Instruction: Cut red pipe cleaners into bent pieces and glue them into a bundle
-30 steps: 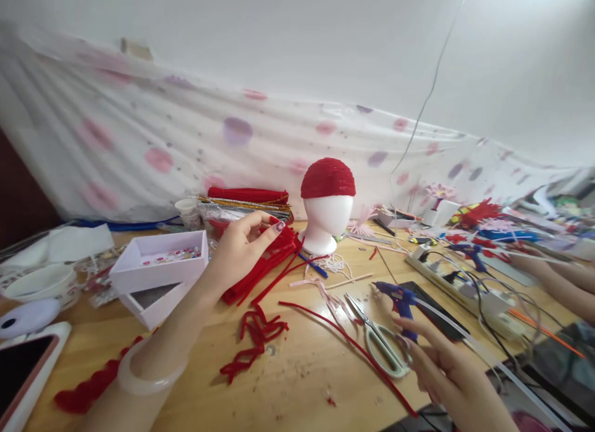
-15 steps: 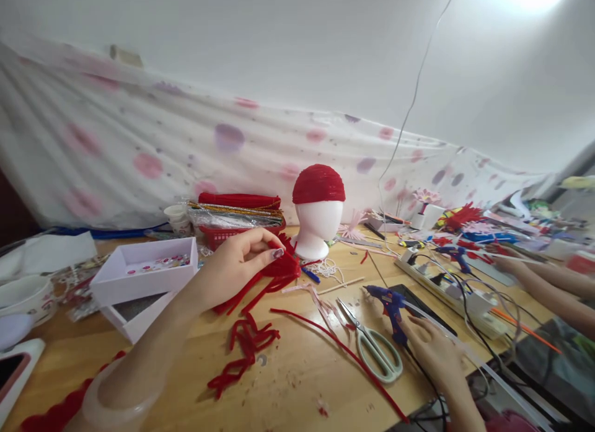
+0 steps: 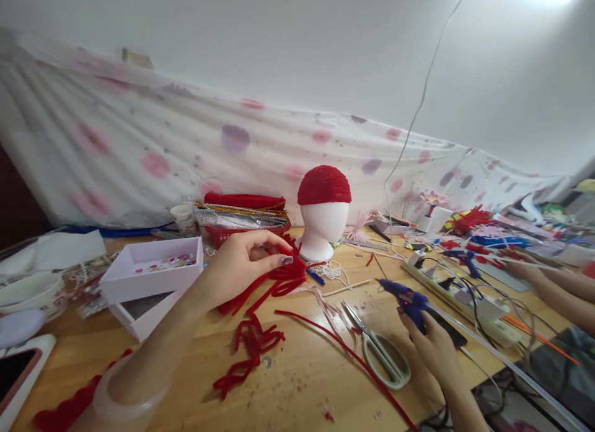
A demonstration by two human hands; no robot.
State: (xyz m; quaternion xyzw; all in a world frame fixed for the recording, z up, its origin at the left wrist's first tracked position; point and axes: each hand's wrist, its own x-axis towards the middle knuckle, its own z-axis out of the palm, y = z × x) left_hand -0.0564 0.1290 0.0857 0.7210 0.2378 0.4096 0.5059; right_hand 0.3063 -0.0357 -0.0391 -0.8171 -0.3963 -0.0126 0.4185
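My left hand [image 3: 253, 258], a bracelet on its wrist, pinches a looped red pipe-cleaner piece [image 3: 290, 277] above the table; my fingers partly cover it. My right hand [image 3: 437, 345] is closed around the handle of a blue hot glue gun [image 3: 409, 297], whose nozzle points left. Scissors with pale green handles [image 3: 388, 361] lie just left of that hand. A long red pipe cleaner [image 3: 344, 351] runs beside them. Bent red pipe cleaners [image 3: 253, 348] lie below my left hand. Behind stands a white foam head [image 3: 323, 224] with a red cap [image 3: 324, 185].
A white box with gems [image 3: 151, 277] stands at left, near a phone [image 3: 23, 376]. A red basket [image 3: 220, 235] of wrapped pipe cleaners is behind. At right are a power strip [image 3: 465, 302] with cables, a second glue gun [image 3: 465, 261] and another person's arms [image 3: 548, 289].
My right hand has closed around the glue gun's handle and lifted it slightly to the right. My left hand keeps its pinch on the red piece. The view has shifted a little.
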